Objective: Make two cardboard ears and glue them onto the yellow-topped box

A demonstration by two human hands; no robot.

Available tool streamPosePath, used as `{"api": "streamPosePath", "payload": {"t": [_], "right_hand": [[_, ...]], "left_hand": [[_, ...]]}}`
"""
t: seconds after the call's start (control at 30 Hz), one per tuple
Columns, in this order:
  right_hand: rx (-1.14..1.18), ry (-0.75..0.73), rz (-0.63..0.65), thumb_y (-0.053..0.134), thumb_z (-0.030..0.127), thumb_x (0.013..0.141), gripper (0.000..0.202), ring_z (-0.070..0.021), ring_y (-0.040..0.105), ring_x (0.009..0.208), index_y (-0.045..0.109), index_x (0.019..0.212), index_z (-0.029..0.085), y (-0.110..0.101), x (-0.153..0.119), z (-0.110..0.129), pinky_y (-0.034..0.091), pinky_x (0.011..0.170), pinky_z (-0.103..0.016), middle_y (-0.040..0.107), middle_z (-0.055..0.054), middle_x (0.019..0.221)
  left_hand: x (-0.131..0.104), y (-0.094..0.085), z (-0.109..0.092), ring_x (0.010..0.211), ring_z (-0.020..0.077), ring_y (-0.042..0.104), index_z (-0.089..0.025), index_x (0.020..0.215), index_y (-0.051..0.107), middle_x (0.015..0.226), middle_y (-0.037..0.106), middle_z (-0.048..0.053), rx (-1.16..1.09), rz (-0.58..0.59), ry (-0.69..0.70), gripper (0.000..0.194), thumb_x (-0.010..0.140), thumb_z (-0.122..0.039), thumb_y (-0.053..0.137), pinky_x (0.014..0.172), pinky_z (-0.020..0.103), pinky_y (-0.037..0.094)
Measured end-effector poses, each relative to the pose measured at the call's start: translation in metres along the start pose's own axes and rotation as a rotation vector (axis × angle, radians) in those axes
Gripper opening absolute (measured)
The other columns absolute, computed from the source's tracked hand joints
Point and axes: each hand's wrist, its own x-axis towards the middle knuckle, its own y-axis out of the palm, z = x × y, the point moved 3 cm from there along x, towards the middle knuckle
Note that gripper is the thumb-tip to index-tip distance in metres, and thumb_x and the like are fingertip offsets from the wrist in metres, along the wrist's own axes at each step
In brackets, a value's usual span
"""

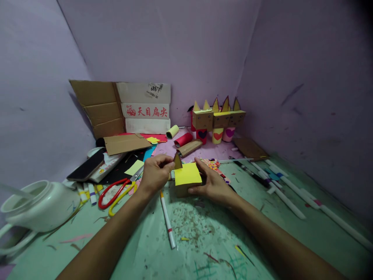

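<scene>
A small brown cardboard box with a yellow paper top is at the middle of the table. My right hand grips its right side, thumb on the front and fingers behind. Between the closed thumb and fingers of my left hand is a small pointed cardboard ear, upright at the box's back left corner. Whether the ear touches the box, I cannot tell. A white marker with an orange tip lies in front of my left hand. Scissors with red and yellow handles lie left of it.
Several finished cardboard-headed figures stand at the back, near loose paper tubes. A white teapot is at the left edge. Marker pens lie along the right. A cardboard carton leans on the back wall.
</scene>
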Motion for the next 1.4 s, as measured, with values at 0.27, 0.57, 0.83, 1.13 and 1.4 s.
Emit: {"api": "streamPosePath", "payload": {"t": [0.27, 0.57, 0.83, 1.13, 1.4], "right_hand": [[-0.025, -0.003, -0.011, 0.081, 0.019, 0.049, 0.104, -0.0287, 0.042, 0.122, 0.028, 0.139, 0.017, 0.0, 0.0, -0.001, 0.032, 0.103, -0.044, 0.043, -0.014, 0.136], [-0.01, 0.01, -0.014, 0.08, 0.017, 0.048, 0.103, -0.0302, 0.042, 0.122, 0.03, 0.138, 0.021, 0.0, -0.001, 0.001, 0.031, 0.103, -0.046, 0.044, -0.012, 0.135], [-0.03, -0.018, -0.001, 0.08, 0.019, 0.051, 0.102, -0.0302, 0.044, 0.121, 0.028, 0.139, 0.02, 0.0, -0.001, 0.0, 0.032, 0.102, -0.045, 0.045, -0.013, 0.134], [-0.021, -0.012, 0.003, 0.079, 0.018, 0.051, 0.104, -0.0294, 0.044, 0.121, 0.026, 0.14, 0.019, 0.0, 0.0, -0.001, 0.034, 0.101, -0.044, 0.044, -0.014, 0.135], [-0.035, -0.016, 0.002, 0.08, 0.019, 0.051, 0.105, -0.0303, 0.045, 0.12, 0.026, 0.14, 0.02, 0.0, 0.0, -0.003, 0.034, 0.101, -0.046, 0.044, -0.014, 0.135]], "left_hand": [[-0.001, 0.002, -0.001, 0.056, 0.0123, 0.055, -0.017, 0.06, 0.066, 0.059, 0.064, -0.001, 0.131, 0.026, 0.079, 0.011, 0.064, -0.014, 0.057, 0.055, 0.022, 0.042], [0.001, 0.006, 0.005, 0.057, 0.0132, 0.057, -0.016, 0.062, 0.068, 0.061, 0.066, -0.001, 0.054, 0.021, 0.001, 0.009, 0.062, -0.014, 0.059, 0.054, 0.022, 0.043], [0.0, 0.007, 0.005, 0.058, 0.0129, 0.057, -0.016, 0.062, 0.068, 0.061, 0.066, 0.0, 0.022, 0.046, -0.022, 0.009, 0.061, -0.015, 0.059, 0.054, 0.022, 0.044], [-0.001, 0.003, -0.001, 0.054, 0.0124, 0.053, -0.015, 0.06, 0.066, 0.056, 0.062, -0.001, 0.188, 0.062, 0.04, 0.012, 0.064, -0.015, 0.055, 0.052, 0.022, 0.041], [0.0, 0.002, -0.003, 0.056, 0.0127, 0.054, -0.015, 0.059, 0.065, 0.056, 0.062, -0.001, 0.232, 0.095, 0.08, 0.013, 0.065, -0.013, 0.053, 0.053, 0.022, 0.04]]}}
